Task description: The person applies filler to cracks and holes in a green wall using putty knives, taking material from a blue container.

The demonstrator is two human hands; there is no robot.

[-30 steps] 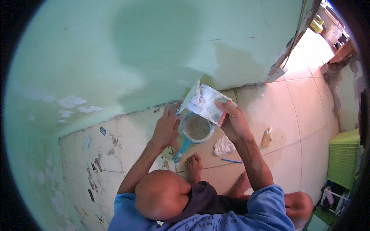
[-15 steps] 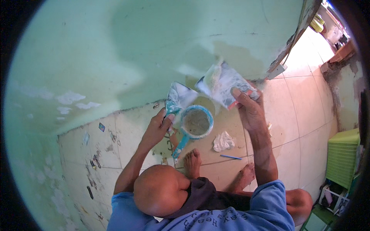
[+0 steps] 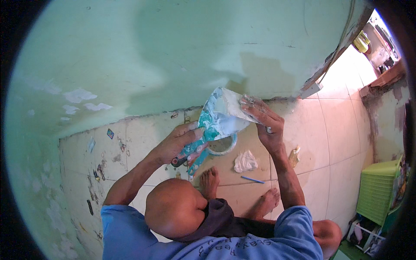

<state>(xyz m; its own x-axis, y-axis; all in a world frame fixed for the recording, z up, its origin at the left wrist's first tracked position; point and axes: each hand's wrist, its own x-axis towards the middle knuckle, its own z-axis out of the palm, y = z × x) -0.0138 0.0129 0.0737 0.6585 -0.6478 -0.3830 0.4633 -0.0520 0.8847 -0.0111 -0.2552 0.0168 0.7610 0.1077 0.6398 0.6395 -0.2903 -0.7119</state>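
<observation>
My left hand (image 3: 180, 141) is closed round the teal handle of a putty knife (image 3: 210, 130), its wide blade smeared with white putty. In my right hand (image 3: 266, 121) is a flat, putty-coated spreader plate (image 3: 232, 105), gripped at its right edge. The two tools meet and overlap in front of me, so where one ends is hard to see. Below them stands a blue dipper (image 3: 235, 145) with grey-white paste in it. The tools and my left hand hide much of its bowl.
A green wall (image 3: 182, 65) with pale patches rises ahead. On the tiled floor (image 3: 299, 130) lie a crumpled white plastic bag (image 3: 245, 161), a blue stick (image 3: 253, 180) and small scraps at left. A light-green slatted crate (image 3: 378, 188) stands at the right. My bare feet (image 3: 209, 182) are close to the dipper.
The tools have come together above the dipper. My right hand moved left and turned the plate toward the knife; the knife now covers part of the dipper.
</observation>
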